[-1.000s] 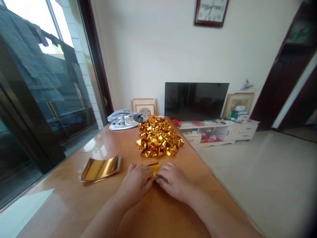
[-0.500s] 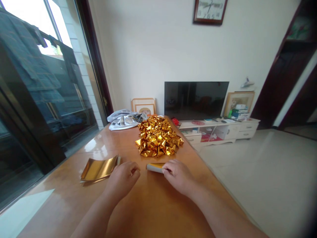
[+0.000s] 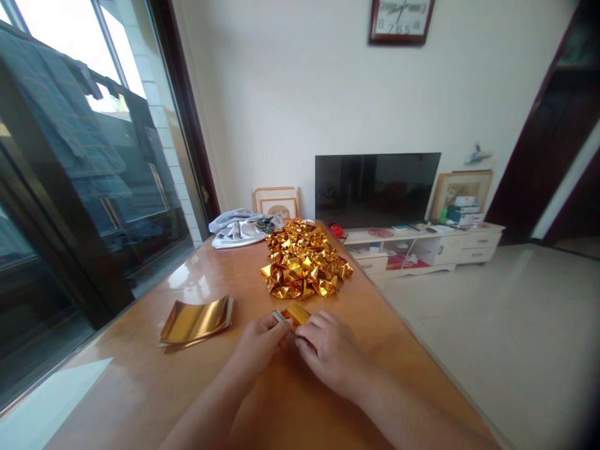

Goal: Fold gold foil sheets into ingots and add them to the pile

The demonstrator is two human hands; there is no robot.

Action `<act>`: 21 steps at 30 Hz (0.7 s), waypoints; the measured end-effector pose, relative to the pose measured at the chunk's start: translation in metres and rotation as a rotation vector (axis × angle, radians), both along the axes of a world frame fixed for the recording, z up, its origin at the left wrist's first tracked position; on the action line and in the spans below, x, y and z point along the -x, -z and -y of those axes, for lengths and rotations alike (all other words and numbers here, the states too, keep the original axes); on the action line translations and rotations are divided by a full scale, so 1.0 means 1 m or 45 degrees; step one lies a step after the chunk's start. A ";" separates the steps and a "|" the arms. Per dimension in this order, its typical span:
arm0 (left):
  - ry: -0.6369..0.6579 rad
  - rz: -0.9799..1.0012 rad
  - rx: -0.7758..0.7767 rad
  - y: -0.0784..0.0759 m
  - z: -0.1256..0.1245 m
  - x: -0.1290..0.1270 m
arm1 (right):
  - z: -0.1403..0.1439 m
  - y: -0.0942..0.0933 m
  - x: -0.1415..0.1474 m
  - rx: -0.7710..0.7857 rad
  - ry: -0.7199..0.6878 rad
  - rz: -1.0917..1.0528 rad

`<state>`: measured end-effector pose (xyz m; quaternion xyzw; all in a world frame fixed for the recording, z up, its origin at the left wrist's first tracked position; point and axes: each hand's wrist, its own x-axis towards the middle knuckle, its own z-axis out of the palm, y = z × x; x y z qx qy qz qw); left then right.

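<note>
Half a second ago the left hand was off the work, loosely curled beside the stack of gold foil sheets; now we see it back at the left end of the folded gold foil strip, thumb and fingers closed on that end, with a bit of pale backing showing. The right hand keeps its fingers bent over the other end, though we cannot tell how tightly they grip. The strip lies between both hands on the wooden table, just on the near side of the pile of folded gold foil pieces. We take this to mean a two-handed stage of folding — probably working the left end.
</note>
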<state>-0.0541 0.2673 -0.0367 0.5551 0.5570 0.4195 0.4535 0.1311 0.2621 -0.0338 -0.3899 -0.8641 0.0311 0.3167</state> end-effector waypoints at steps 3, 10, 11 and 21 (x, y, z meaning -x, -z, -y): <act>0.029 0.118 -0.025 -0.004 0.002 -0.002 | 0.003 -0.002 -0.001 0.097 -0.048 -0.081; 0.150 0.190 -0.105 -0.011 -0.001 0.001 | -0.003 0.002 -0.007 0.327 -0.052 -0.387; 0.164 0.178 -0.134 -0.011 -0.001 0.002 | -0.005 0.004 -0.007 0.366 -0.045 -0.442; -0.135 -0.418 -0.528 0.003 -0.007 0.013 | -0.025 0.018 -0.007 1.248 0.059 -1.177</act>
